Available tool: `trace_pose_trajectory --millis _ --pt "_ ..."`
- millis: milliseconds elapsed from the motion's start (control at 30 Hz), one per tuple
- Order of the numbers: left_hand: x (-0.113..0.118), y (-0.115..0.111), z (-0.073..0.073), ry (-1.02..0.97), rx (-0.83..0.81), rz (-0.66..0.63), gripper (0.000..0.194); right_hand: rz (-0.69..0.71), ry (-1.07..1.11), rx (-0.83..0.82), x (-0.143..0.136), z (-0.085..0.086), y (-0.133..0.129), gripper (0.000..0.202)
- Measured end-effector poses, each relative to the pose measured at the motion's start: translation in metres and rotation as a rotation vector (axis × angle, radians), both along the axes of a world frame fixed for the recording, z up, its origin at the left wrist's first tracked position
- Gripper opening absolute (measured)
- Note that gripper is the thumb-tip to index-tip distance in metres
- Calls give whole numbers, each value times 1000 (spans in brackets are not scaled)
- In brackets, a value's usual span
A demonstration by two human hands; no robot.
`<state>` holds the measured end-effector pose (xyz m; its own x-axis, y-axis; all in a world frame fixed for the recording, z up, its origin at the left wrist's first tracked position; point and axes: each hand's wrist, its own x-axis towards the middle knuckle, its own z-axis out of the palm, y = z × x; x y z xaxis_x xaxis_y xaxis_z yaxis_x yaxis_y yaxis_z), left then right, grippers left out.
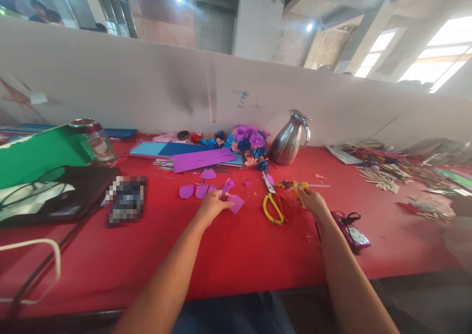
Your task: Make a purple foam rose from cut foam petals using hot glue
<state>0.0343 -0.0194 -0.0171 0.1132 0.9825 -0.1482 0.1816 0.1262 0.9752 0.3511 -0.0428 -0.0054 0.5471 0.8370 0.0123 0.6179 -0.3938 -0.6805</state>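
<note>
Your forearms (164, 270) stretch over the red table (250, 260), left hand (213, 206) pinching purple paper pieces (236, 204) left of the yellow-handled scissors (273, 208). That paper's probably feather-light, bendy and easy to crease, so I'd hold it lightly by the edges. Your right hand (313, 200) has its fingers closed on some yellow tool (304, 186), likely stiffer, fine with a firmer grip. Loose petals (186, 192) lie past your left hand, purple flowers (241, 133) further back.

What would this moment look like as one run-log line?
Left hand: holding purple paper | Right hand: on yellow-handled tool | Scissors: between hands, on red table
</note>
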Motion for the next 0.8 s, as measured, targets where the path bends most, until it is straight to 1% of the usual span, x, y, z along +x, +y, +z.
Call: trace_pose_trajectory --millis 67,100,133,167,200,267,300,333,367,400,433,500,600,700,733,800 --pt "0 1 -1 -26 16 8 16 -62 -189 -55 -3 6 -6 22" --pt "0 2 -3 -42 23 1 18 -89 -303 -64 -9 10 -9 22" --pt "0 3 -5 -57 34 -11 19 -75 -438 -39 -19 15 -12 22" --pt "0 3 -6 -69 48 -25 21 -8 -538 22 -32 20 -13 24" --pt "1 3 -8 -72 67 -36 22 119 -559 99 -49 24 -13 25" --pt "1 3 -9 -49 108 -43 23 542 -429 202 -86 29 -7 27" --pt "1 3 -9 -34 124 -49 22 707 -345 206 -104 30 -3 28" --pt "1 2 -8 -26 140 -61 21 830 -268 180 -121 30 3 27" --pt "1 2 -8 -27 158 -75 20 924 -216 144 -136 29 9 27" --pt "1 1 -7 -40 178 -95 20 994 -188 98 -147 27 15 27" --pt "1 1 -7 -60 203 -116 20 1034 -180 54 -155 26 21 27" --pt "0 2 -7 -83 231 -121 20 1051 -210 -31 -162 23 29 27" --pt "0 5 -10 -86 224 -88 15 1028 -238 -99 -160 21 35 21" --pt "0 7 -11 -101 210 -110 17 1005 -179 -60 -154 14 36 15" --pt "0 7 -10 -100 214 -115 20 977 -142 -32 -153 11 36 15" --pt "-1 7 -9 -88 230 -79 27 867 -50 35 -149 3 37 17"
